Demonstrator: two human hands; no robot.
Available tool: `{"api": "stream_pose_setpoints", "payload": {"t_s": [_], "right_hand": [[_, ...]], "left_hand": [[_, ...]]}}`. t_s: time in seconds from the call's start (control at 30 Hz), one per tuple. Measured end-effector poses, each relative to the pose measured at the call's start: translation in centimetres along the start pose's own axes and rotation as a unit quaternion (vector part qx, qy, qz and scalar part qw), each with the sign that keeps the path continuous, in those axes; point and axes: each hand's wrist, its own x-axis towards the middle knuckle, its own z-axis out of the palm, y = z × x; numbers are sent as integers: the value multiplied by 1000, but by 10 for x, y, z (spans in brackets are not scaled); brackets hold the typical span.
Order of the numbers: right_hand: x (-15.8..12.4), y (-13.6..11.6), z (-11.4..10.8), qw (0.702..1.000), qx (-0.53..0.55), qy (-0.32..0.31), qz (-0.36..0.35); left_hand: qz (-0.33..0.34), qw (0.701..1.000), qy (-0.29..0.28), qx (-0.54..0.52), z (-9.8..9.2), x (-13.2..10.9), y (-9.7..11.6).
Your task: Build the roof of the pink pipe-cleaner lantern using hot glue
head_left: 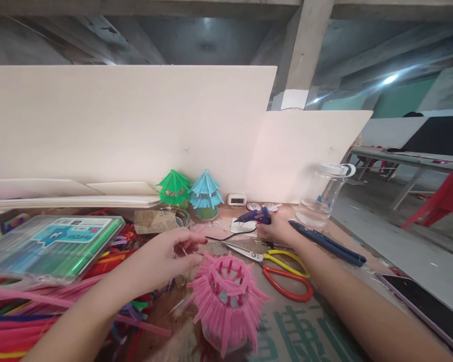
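Observation:
My right hand [274,227] is closed around the handle of a dark blue glue gun [254,216], whose nozzle points left over a small white sheet [243,227]. My left hand [183,251] hovers just behind and left of a pink pipe-cleaner model [230,306], thumb and forefinger apart. Nothing shows plainly between those fingers. Two tiers of pink strips flare out from the model, with short pink posts around its open top and a clear base below. Scissors [266,259] with one yellow and one red handle lie between it and my right forearm.
Green [174,188] and blue [206,193] roofed models stand at the back beside a small digital timer [236,199]. A marker case [56,246] rests over loose pipe cleaners [18,332] at left. Dark pliers [326,242], a water bottle [319,196] and a phone [426,306] are at right.

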Motion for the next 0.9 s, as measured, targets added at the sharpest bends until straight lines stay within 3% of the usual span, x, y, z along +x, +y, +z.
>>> {"api": "stream_pose_setpoints", "payload": {"t_s": [0.13,0.3,0.4,0.57,0.9], "right_hand": [[-18,-15,-24,1000,26,5,-7],[-64,-46,-59,995,78,-13,-60],[-92,-58,-72,980,141,-63,-126],[-119,-64,-77,963,160,-106,-187],[-138,-79,-75,952,53,-8,-303]], "left_hand": [[-10,998,-61,-11,8,1,3],[0,996,-92,-5,14,3,6],[7,994,-106,-21,18,4,6],[37,996,-72,-24,24,5,8],[129,990,9,57,11,-9,21]]}}
